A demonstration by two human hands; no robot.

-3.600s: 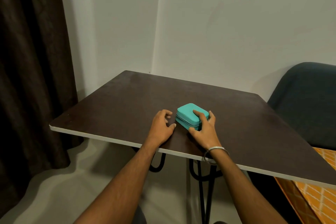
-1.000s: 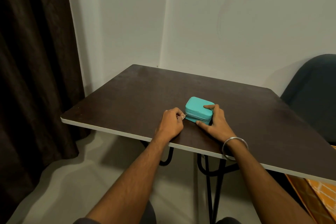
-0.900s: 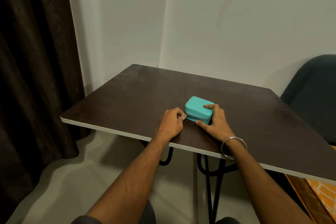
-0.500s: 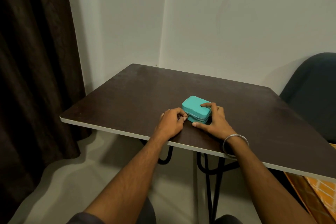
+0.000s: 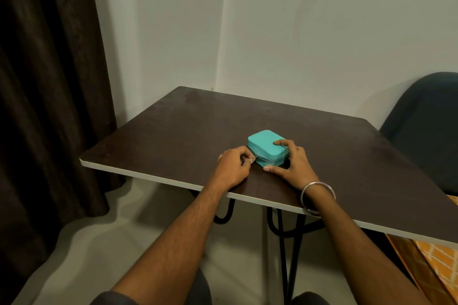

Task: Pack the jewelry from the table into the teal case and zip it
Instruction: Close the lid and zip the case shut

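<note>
Nearest the viewer, two bare forearms reach over the table's [image 5: 173,131] pale front edge, a metal bangle [image 5: 318,197] on the right wrist. Just beyond that edge the left hand [image 5: 231,168] is curled, its fingertips pinching the small metal zipper pull [image 5: 253,160] at the near-left corner of the teal case [image 5: 266,147]. The right hand [image 5: 293,162] steadies the case from its near-right side — forefinger resting on the lid, thumb stretched along the tabletop by the case's front wall, fingers loosely bent around it.

The case lies closed and flat, a little in from the front edge. No loose jewelry shows around it, so the zipping looks like the last step. To finish cleanly, pull the tab along the seam line, not upward — and keep the right hand pressing down so the case does not slide or twist.

Beyond the case, bare dark tabletop runs to the wall corner.
</note>
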